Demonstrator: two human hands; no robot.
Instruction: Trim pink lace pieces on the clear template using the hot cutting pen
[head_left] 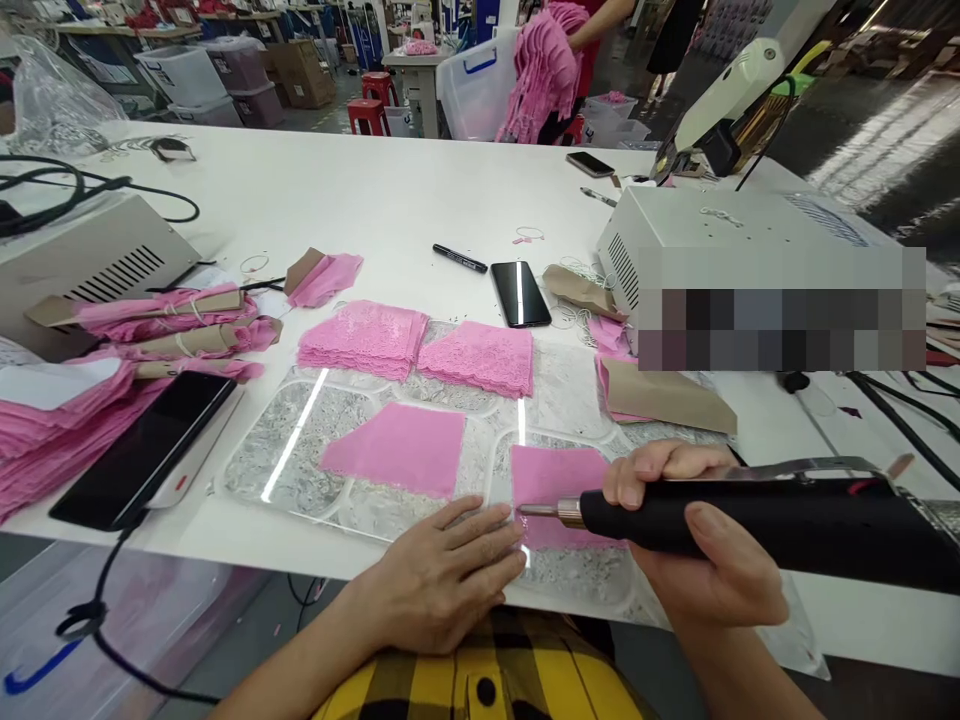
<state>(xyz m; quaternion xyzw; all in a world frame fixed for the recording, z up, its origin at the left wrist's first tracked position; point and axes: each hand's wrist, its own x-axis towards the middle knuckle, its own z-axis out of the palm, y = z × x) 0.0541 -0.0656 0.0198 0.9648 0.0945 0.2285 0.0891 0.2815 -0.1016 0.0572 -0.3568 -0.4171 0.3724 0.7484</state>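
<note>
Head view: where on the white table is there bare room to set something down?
Widest bare stretch: the far middle of the table, between the grey box, the black marker and the white machine. Crowded: the near edge, where the left hand presses the clear plate, the right hand grips the black tool, and pink fabric stacks lie around.

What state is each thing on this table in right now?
left hand, open, flat on the clear plate.
right hand, shut around the black hand tool.
black hand tool, tip at the right pink piece.
left pink piece, flat on the plate, untouched.
lace stacks, piled, unbound.
phone, face up, screen dark.
marker, lying flat.
</note>
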